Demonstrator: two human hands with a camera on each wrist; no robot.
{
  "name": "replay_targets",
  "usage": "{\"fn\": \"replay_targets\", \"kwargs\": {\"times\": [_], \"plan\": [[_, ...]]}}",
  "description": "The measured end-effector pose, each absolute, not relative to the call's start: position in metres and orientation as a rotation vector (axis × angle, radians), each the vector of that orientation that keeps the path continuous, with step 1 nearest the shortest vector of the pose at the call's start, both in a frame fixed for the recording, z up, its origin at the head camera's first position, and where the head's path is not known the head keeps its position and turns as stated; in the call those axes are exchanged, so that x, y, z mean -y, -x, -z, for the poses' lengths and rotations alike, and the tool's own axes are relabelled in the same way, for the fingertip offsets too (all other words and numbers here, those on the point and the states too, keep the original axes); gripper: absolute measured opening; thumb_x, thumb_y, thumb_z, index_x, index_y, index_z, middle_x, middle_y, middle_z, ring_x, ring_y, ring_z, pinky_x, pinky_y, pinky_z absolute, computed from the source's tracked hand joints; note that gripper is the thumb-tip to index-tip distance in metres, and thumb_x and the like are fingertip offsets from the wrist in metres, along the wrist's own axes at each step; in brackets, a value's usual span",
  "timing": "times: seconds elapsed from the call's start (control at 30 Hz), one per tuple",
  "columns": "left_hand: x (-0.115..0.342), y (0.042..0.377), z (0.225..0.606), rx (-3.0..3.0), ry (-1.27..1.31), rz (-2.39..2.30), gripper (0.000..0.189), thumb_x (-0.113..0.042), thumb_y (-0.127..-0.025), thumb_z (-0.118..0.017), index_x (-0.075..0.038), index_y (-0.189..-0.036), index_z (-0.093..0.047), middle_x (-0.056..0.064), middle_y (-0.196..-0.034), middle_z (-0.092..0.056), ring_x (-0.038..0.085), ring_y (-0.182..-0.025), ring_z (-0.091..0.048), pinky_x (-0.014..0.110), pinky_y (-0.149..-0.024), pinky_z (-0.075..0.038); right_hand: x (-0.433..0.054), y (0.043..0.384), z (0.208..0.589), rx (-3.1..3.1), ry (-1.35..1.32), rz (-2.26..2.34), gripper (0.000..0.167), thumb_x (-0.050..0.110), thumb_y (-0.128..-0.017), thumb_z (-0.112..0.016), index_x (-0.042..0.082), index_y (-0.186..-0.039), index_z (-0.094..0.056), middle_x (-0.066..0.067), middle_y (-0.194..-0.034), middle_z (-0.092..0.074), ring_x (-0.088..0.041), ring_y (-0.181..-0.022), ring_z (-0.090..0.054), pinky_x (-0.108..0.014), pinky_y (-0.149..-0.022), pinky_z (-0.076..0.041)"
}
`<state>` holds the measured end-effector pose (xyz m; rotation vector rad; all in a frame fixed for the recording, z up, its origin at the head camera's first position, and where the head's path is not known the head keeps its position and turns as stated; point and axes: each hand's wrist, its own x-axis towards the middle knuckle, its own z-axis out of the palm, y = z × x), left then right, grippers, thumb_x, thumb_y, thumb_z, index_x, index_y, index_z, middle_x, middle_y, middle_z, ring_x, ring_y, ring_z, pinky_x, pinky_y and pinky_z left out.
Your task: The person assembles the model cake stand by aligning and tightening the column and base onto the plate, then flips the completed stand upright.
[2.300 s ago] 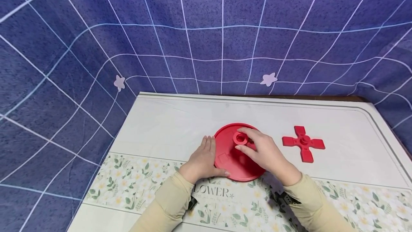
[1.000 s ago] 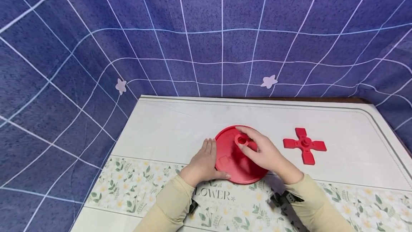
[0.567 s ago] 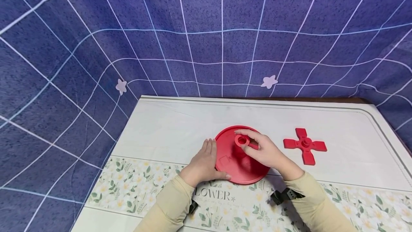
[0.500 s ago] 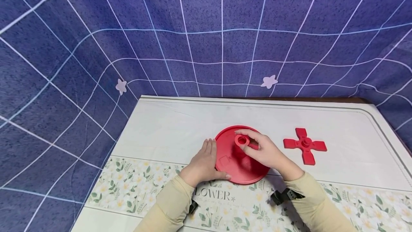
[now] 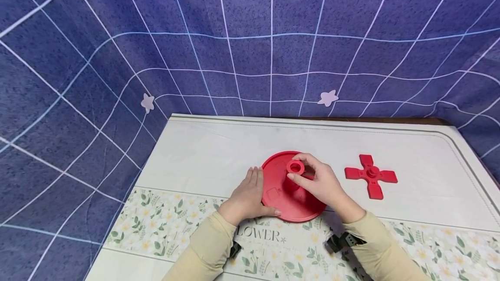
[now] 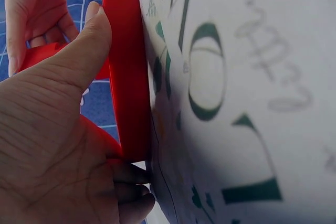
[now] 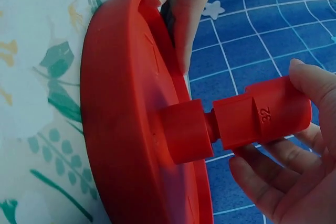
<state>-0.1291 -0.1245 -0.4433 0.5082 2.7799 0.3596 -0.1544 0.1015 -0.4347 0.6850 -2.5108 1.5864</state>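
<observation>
A round red dish-like base (image 5: 298, 211) with a raised rim lies on the table before me. From its middle rises a short red post (image 7: 184, 132). My right hand (image 5: 326, 185) grips a red cylinder marked 32 (image 7: 283, 109), hollow at its top end. The cylinder's narrow neck meets the post's end, in line with it; how deep it sits inside is hidden. My left hand (image 5: 246, 196) rests against the base's left side, fingers straight along the rim and thumb on the front edge. In the left wrist view that thumb (image 6: 86, 51) overlaps the red wall.
To the right lies a flat red cross-shaped piece (image 5: 371, 173) with a round knob at its centre. The table cover (image 5: 211, 142) is white with a flowered band and lettering. A blue gridded curtain (image 5: 250, 55) hangs behind the table's far edge.
My right thumb and fingers have shifted round the cylinder, and its top has moved slightly. The left hand, the base and the cross-shaped piece keep their places. The head view has tilted slightly.
</observation>
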Motion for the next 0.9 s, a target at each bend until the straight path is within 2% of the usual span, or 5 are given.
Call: {"fn": "replay_targets", "kwargs": {"times": [0.2, 0.5, 0.63, 0.77, 0.9], "plan": [[0.1239, 0.1314, 0.4445, -2.782, -0.518, -0.352, 0.122, -0.066, -0.075, -0.071, 0.010, -0.151, -0.014, 0.026, -0.158, -0.015, 0.040, -0.147, -0.009, 0.042, -0.116, -0.023, -0.1020, 0.1577, 0.4398, 2.486, -0.646, -1.553, 0.040, 0.021, -0.081, -0.082, 0.017, -0.115, -0.061, 0.002, -0.099, -0.068, -0.013, -0.084, -0.069, -0.036, -0.077, -0.057], [0.1237, 0.1327, 0.4449, -2.791, -0.528, -0.320, 0.122, -0.068, -0.075, -0.070, 0.010, -0.151, -0.014, 0.026, -0.158, -0.015, 0.041, -0.146, -0.009, 0.042, -0.116, -0.024, -0.1008, 0.1565, 0.4398, 2.479, -0.621, -1.482, 0.043, 0.025, -0.080, -0.082, 0.016, -0.116, -0.059, 0.001, -0.099, -0.068, -0.018, -0.082, -0.070, -0.039, -0.075, -0.058], [0.1237, 0.1318, 0.4451, -2.790, -0.524, -0.329, 0.122, -0.067, -0.075, -0.071, 0.010, -0.151, -0.014, 0.026, -0.158, -0.015, 0.041, -0.146, -0.009, 0.042, -0.116, -0.022, -0.1023, 0.1561, 0.4387, 2.495, -0.646, -1.426, 0.047, 0.025, -0.083, -0.079, 0.013, -0.124, -0.057, -0.003, -0.107, -0.067, -0.018, -0.089, -0.068, -0.041, -0.079, -0.057], [0.1240, 0.1306, 0.4457, -2.787, -0.526, -0.340, 0.122, -0.067, -0.075, -0.071, 0.010, -0.151, -0.014, 0.027, -0.158, -0.015, 0.041, -0.146, -0.009, 0.043, -0.117, -0.022, -0.1049, 0.1588, 0.4378, 2.467, -0.690, -1.465, 0.044, 0.019, -0.090, -0.071, 0.009, -0.130, -0.055, -0.009, -0.117, -0.065, -0.021, -0.101, -0.065, -0.043, -0.084, -0.055], [0.1247, 0.1298, 0.4450, -2.780, -0.516, -0.352, 0.122, -0.066, -0.075, -0.071, 0.010, -0.151, -0.014, 0.026, -0.158, -0.015, 0.041, -0.146, -0.009, 0.043, -0.116, -0.023, -0.1045, 0.1624, 0.4350, 2.407, -0.781, -1.722, 0.043, 0.012, -0.094, -0.065, 0.006, -0.134, -0.053, -0.011, -0.129, -0.059, -0.027, -0.117, -0.056, -0.034, -0.093, -0.051]]}}
